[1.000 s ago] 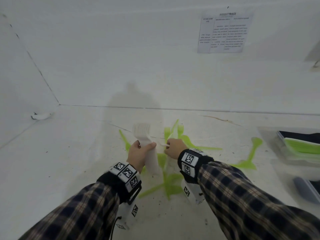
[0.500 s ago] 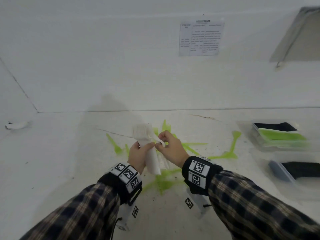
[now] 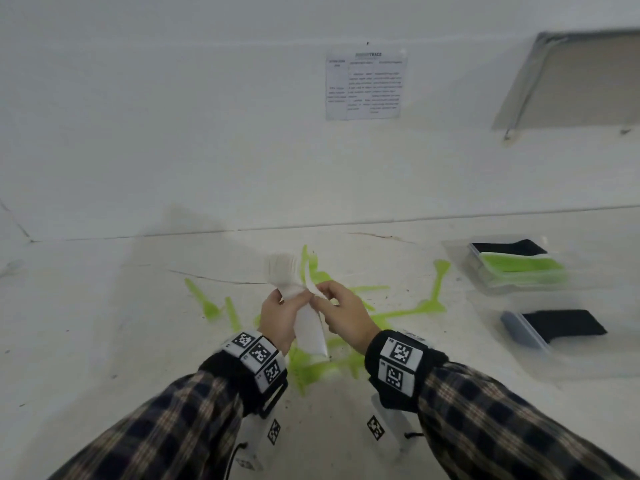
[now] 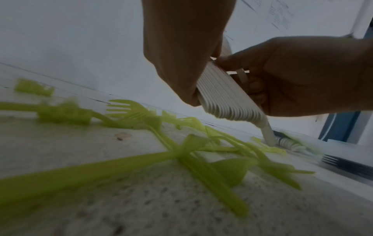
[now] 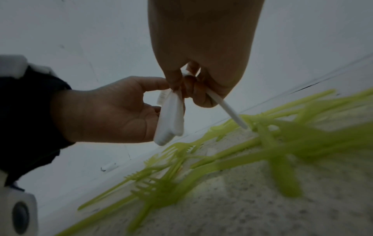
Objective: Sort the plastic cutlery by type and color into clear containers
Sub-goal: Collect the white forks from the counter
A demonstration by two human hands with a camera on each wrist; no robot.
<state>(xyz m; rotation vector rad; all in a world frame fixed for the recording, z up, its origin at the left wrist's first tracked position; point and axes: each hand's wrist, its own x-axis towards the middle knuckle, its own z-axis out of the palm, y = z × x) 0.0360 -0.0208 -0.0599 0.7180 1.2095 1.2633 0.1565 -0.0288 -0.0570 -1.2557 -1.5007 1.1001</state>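
The left hand (image 3: 278, 315) is curled round a stack of white forks (image 3: 294, 299), held above the green cutlery (image 3: 311, 367) scattered on the floor. Just right of the stack, the right hand (image 3: 346, 315) pinches a single white piece (image 5: 227, 107) against it. Well right of the stack sit the containers (image 3: 512, 268).

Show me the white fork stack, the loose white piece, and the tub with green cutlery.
white fork stack (image 4: 228, 97), left wrist view, handle edges
loose white piece (image 5: 228, 110), right wrist view, handle
tub (image 3: 460, 258), head view, clear rim
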